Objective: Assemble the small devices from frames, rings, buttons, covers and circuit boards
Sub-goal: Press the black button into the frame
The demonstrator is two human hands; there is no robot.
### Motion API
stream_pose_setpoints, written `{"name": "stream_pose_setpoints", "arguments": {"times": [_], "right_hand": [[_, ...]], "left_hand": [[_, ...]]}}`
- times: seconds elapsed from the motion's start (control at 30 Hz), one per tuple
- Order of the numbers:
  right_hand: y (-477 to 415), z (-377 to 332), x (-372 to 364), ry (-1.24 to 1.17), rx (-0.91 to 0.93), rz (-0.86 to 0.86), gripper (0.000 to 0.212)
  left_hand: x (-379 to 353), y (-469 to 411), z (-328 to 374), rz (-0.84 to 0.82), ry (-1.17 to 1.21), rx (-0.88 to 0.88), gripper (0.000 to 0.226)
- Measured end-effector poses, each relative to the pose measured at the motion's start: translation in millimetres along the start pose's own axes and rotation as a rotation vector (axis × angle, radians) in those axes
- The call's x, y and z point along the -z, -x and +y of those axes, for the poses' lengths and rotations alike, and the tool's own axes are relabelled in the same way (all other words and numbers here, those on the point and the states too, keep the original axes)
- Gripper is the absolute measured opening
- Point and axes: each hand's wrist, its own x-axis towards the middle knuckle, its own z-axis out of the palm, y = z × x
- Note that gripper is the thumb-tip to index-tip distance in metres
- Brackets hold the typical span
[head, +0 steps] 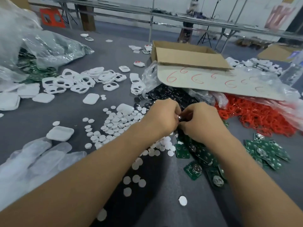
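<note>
My left hand (161,116) and my right hand (199,121) meet at the table's middle, fingers curled round a small dark part (180,118) pinched between them; what it is stays mostly hidden. White round buttons (113,122) lie scattered below and left of my hands. Green circuit boards (195,169) lie under my right forearm, with more circuit boards (268,153) to the right. White frames (78,82) are heaped at mid-left, white covers (59,133) sit loose near them, red rings (255,117) are piled at right, and black discs (164,94) lie just beyond my hands.
A cardboard box (188,54) with a flap marked with red sixes stands behind the hands. Clear plastic bags (32,43) holding boards lie far left. A translucent glove (37,158) rests at front left. Metal racks line the background.
</note>
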Motion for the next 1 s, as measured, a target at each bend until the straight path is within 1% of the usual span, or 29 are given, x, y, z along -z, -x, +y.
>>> {"name": "stream_pose_setpoints", "arguments": {"times": [0.07, 0.1, 0.13, 0.23, 0.27, 0.3, 0.4, 0.47, 0.53, 0.6, 0.67, 0.77, 0.83, 0.9, 0.93, 1.0], "right_hand": [[5, 2, 9, -0.074, 0.043, 0.058, 0.023], [10, 3, 14, -0.166, 0.050, 0.079, 0.022], [18, 4, 20, -0.319, 0.043, 0.076, 0.023], [59, 4, 34, -1.045, 0.031, -0.082, 0.031], [75, 4, 35, -1.231, 0.025, -0.135, 0.032], [92, 3, 35, -1.354, 0.017, -0.176, 0.032], [132, -1, 29, -1.584, -0.019, -0.258, 0.032], [151, -1, 24, -1.692, -0.030, -0.298, 0.031], [164, -1, 20, -1.749, -0.039, -0.312, 0.031], [173, -1, 16, -1.778, -0.043, -0.321, 0.031], [178, -1, 11, -1.804, -0.023, -0.348, 0.033], [180, 1, 5, -1.819, 0.023, -0.421, 0.029], [180, 4, 0, -1.776, 0.033, -0.412, 0.029], [179, 8, -1, -1.638, 0.068, -0.355, 0.029], [178, 11, 1, -1.508, 0.110, -0.312, 0.028], [179, 16, 7, -1.189, 0.244, -0.259, 0.025]], "left_hand": [[8, 12, 1, 0.033, 0.156, -0.026, 0.029], [13, 20, 4, 0.060, 0.238, -0.038, 0.028], [19, 30, 7, 0.082, 0.330, -0.041, 0.025], [37, 69, 15, 0.087, 0.599, -0.011, 0.023], [41, 85, 17, 0.080, 0.643, -0.009, 0.024], [44, 101, 19, 0.075, 0.671, -0.015, 0.024], [41, 146, 24, 0.076, 0.794, -0.040, 0.029], [35, 170, 24, 0.081, 0.883, -0.051, 0.032], [27, 187, 22, 0.104, 0.950, -0.064, 0.036], [20, 199, 19, 0.130, 0.961, -0.096, 0.037], [14, 206, 16, 0.168, 0.926, -0.130, 0.036], [9, 211, 12, 0.192, 0.855, -0.173, 0.033], [9, 213, 8, 0.196, 0.765, -0.172, 0.035], [12, 216, 1, 0.186, 0.544, -0.125, 0.046], [15, 218, -2, 0.142, 0.393, -0.102, 0.058], [20, 223, -6, -0.020, 0.177, -0.061, 0.083]]}}
